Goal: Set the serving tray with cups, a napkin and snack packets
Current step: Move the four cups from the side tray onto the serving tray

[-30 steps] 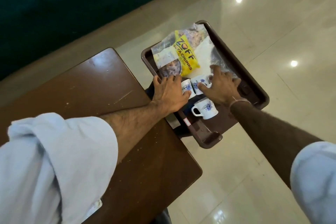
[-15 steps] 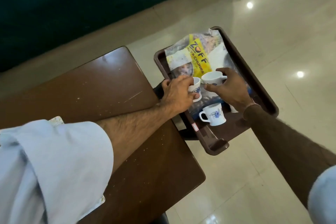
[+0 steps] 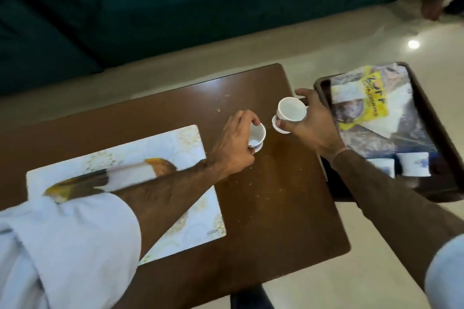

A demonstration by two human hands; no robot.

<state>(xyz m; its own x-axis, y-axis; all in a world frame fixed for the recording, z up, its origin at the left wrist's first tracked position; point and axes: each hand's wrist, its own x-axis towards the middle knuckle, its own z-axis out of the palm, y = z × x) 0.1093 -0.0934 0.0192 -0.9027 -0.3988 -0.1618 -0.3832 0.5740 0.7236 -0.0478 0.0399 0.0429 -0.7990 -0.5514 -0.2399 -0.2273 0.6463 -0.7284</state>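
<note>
My left hand (image 3: 232, 147) grips a small white cup (image 3: 257, 136) with blue print, tilted, low over the brown table (image 3: 276, 208). Just to its right, my right hand (image 3: 311, 124) holds a second white cup (image 3: 291, 114), mouth turned toward me, above the table's right edge. The dark brown serving tray (image 3: 431, 113) lies to the right of the table. On it are a clear snack packet with a yellow label (image 3: 371, 100), a white napkin (image 3: 399, 110) under the packets, and two more white cups (image 3: 413, 164) near its front.
A white placemat with gold pattern (image 3: 175, 148) covers the table's left part, with a blurred orange-tipped object (image 3: 75, 187) lying on it. A dark green sofa (image 3: 150, 7) runs behind. Pale tiled floor (image 3: 326, 40) surrounds the table. Someone's foot (image 3: 431, 5) shows top right.
Both hands took a cup each from the tray and carried them left to over the table. The view swung left, bringing the placemat into sight.
</note>
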